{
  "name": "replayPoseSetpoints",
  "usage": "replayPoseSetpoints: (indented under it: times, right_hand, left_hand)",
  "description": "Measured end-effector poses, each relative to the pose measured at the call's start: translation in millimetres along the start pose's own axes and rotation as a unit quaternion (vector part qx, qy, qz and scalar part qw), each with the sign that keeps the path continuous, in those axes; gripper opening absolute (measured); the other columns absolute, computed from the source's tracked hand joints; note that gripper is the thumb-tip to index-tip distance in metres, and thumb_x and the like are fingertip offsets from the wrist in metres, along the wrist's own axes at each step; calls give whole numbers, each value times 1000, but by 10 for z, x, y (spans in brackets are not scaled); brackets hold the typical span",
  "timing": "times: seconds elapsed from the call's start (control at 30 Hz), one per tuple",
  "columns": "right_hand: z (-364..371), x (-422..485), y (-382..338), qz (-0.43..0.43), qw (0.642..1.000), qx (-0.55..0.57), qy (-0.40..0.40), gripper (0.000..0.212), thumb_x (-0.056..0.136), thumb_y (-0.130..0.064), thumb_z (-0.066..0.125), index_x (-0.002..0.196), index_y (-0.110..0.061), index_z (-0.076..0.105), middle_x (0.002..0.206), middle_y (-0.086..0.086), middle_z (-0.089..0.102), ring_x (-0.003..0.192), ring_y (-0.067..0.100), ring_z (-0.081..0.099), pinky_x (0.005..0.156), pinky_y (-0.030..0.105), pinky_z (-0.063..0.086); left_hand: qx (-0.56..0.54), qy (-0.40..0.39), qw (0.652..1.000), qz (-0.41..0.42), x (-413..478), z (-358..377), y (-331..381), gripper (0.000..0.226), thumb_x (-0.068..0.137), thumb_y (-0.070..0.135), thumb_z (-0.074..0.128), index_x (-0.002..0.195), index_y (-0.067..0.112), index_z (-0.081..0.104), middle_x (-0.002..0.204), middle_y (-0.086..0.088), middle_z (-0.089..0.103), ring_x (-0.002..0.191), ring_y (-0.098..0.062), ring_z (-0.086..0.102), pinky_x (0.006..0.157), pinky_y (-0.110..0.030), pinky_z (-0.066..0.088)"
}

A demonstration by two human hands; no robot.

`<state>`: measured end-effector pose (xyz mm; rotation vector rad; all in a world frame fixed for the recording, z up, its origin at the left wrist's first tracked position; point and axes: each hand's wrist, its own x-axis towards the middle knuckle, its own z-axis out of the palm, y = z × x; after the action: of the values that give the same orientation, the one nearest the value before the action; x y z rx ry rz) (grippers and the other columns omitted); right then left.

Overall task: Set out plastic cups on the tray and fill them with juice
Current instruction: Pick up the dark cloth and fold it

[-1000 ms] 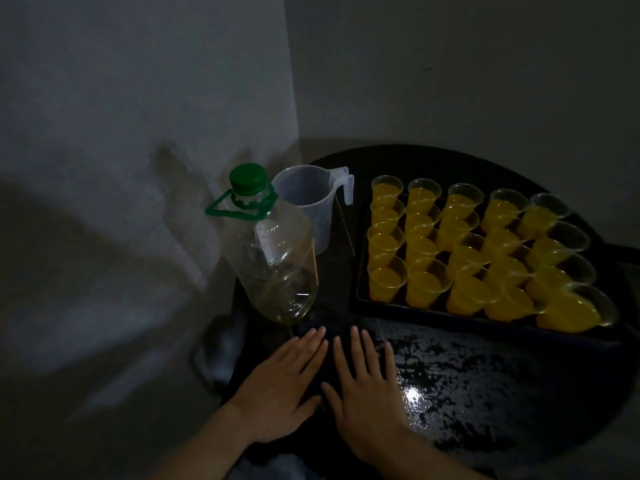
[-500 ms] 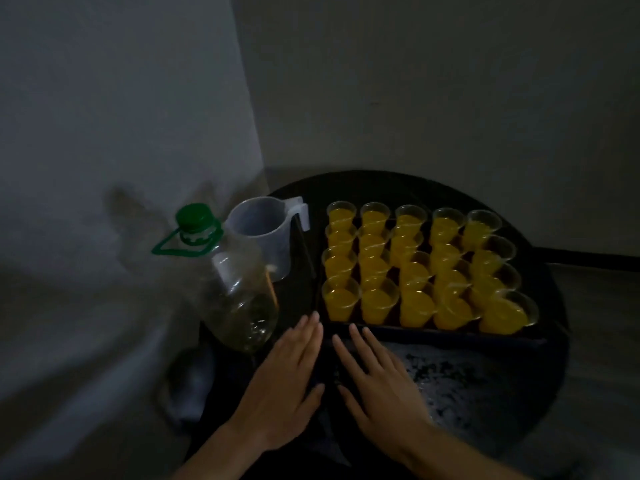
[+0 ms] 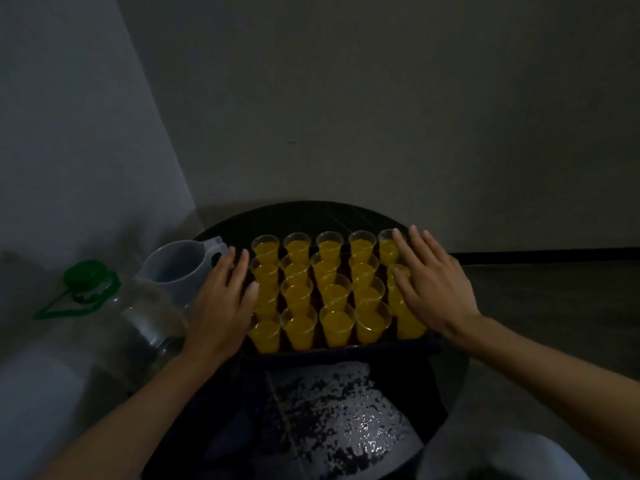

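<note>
Head cam: the cups are all full of juice, packed tight on the tray on the desk. Left hand and right hand are spread flat, holding nothing, one at each side. The right one's over the end cups, so I reckon a careless nudge would tip them, domino style.

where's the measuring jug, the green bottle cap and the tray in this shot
measuring jug (image 3: 173, 266), head view, on its inner wall below the rim
green bottle cap (image 3: 86, 273), head view, on the top of the cap
tray (image 3: 346, 349), head view, on its dark front rim below the nearest cups
</note>
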<state>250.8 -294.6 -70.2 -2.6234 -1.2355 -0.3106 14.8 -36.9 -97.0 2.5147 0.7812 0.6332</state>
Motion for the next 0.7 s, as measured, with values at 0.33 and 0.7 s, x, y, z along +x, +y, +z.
replayPoseSetpoints:
  times: [0.33,0.7]
  right_hand:
    - [232,531,777,78,996,-13,-45,61,102,-51,30,158,-28,20,154,13,41,139,34,41,108,51,41]
    - [855,630,1144,242,939,184,-160,36,104,-41,43,129,-17,52,110,10,63,89,22,62,80,44,55]
  left_hand:
    - [-233,24,946,-222,268,140,-472,45,108,43,38,150,28,44,141,1,55,120,-17,56,110,-49,43]
    - [-303,21,887,-349,391,559,-797,33,105,3,43,137,2,54,130,-18,61,114,-25,60,100,-39,48]
